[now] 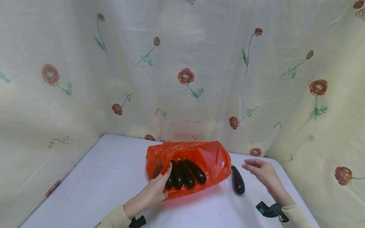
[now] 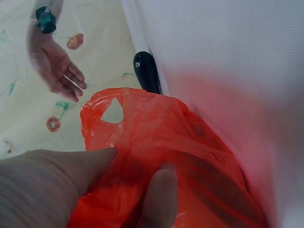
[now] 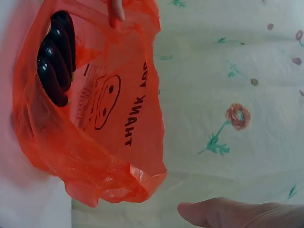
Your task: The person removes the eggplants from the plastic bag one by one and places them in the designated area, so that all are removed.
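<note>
A red plastic bag [image 1: 212, 153] lies on the table with its mouth spread wide. Several dark purple eggplants [image 1: 186, 174] sit side by side inside it, glossy and slanted. My left hand [image 1: 154, 192] pinches the bag's near left edge between thumb and fingers; the left wrist view shows the film bunched there. One lone eggplant [image 1: 238, 181] rests on the table just right of the bag, its green stem end close to the bag's rim. My right hand [image 1: 263, 174] hovers to the right of that eggplant, fingers extended, holding nothing. Printed lettering shows inside the bag in the right wrist view.
A white-covered table [image 1: 97, 177] carries everything. Behind it and along both sides hangs a pale curtain [image 1: 142, 85] with a printed flower pattern, close to the table's back edge. Each wrist wears a dark camera mount [image 1: 272, 210].
</note>
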Demonstrator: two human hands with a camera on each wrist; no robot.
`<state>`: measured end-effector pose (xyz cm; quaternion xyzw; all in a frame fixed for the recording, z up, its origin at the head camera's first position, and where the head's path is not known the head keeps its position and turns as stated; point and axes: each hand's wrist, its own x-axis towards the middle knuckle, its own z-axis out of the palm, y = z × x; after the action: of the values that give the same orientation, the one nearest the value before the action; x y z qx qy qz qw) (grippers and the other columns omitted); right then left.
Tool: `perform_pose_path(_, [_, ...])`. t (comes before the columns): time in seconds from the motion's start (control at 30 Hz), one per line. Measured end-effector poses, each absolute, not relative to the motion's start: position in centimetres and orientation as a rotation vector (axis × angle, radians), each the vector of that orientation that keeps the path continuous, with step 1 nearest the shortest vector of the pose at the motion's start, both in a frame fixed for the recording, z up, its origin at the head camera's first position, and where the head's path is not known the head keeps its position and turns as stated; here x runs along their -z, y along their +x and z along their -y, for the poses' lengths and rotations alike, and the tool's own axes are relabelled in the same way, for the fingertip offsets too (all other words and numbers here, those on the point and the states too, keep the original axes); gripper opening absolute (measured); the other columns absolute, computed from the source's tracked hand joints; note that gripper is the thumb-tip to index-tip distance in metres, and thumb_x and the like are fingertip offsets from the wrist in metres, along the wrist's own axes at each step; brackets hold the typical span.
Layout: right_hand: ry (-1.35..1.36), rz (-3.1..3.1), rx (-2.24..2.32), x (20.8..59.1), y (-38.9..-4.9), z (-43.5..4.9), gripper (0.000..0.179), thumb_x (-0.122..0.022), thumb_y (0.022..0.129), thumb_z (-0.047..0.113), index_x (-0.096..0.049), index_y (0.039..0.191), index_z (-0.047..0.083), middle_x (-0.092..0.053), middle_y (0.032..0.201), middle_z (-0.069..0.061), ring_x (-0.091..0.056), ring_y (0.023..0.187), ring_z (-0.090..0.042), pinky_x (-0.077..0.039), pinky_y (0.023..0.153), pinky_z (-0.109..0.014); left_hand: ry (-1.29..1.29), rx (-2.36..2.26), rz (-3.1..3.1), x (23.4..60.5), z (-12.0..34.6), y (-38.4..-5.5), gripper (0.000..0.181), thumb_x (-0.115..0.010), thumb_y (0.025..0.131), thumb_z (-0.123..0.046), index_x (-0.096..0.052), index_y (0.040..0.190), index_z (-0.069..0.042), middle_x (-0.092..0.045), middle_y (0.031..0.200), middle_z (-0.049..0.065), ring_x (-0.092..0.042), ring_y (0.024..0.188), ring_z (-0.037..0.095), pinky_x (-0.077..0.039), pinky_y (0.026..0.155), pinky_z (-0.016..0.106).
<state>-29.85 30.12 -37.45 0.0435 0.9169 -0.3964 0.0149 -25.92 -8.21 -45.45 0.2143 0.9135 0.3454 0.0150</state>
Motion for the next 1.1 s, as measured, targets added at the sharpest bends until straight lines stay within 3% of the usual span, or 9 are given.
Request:
perform_pose_path(0.23, [0.018, -3.117, 1.055, 36.3, -28.8, -28.5, 0.054, -0.066, 0.089, 0.039, -0.061, 0.125, -0.001, -0.068, 0.112, -0.022, -0.065, 0.1, -0.035, -0.057, 0.082, -0.047, 0.678, -1.076, -2.85, 45.4, 8.3, -25.9, 0.105, -0.07, 0.08, 0.005, -0.002, 0.157, -0.019, -0.034, 0.15, 0.026, -0.039, 0.048, 0.008, -0.045, 0.048, 0.019])
perform_pose_path(0.53, [-0.109, -3.175, 1.036, 35.5, -28.2, -26.8, 0.041, -0.07, 0.087, 0.027, -0.065, 0.117, -0.002, -0.071, 0.103, -0.019, -0.068, 0.092, -0.032, -0.058, 0.078, -0.043, 0.673, -1.086, -2.838, 45.1, 8.3, -25.9, 0.105, -0.07, 0.08, 0.005, -0.002, 0.157, -0.018, -0.034, 0.149, 0.027, -0.04, 0.048, 0.008, -0.046, 0.049, 0.018])
perform_pose_path(0.87, [-0.254, -3.32, 0.852, 35.6, -28.4, -24.5, 0.038, -0.072, 0.084, 0.024, -0.068, 0.112, -0.002, -0.071, 0.102, -0.02, -0.067, 0.091, -0.033, -0.059, 0.074, -0.044, 0.685, -1.073, -2.852, 45.2, 8.3, -25.8, 0.102, -0.07, 0.08, 0.004, -0.006, 0.157, -0.016, -0.038, 0.146, 0.027, -0.039, 0.045, 0.008, -0.043, 0.044, 0.02])
perform_pose_path(1.1, [-0.291, -3.311, 0.737, 35.8, -28.7, -23.0, 0.038, -0.074, 0.083, 0.023, -0.069, 0.113, 0.001, -0.07, 0.105, -0.017, -0.066, 0.09, -0.03, -0.058, 0.074, -0.044, 0.718, -1.046, -2.883, 45.4, 8.4, -25.8, 0.102, -0.071, 0.079, 0.004, -0.007, 0.156, -0.013, -0.04, 0.144, 0.029, -0.04, 0.049, 0.008, -0.046, 0.05, 0.018])
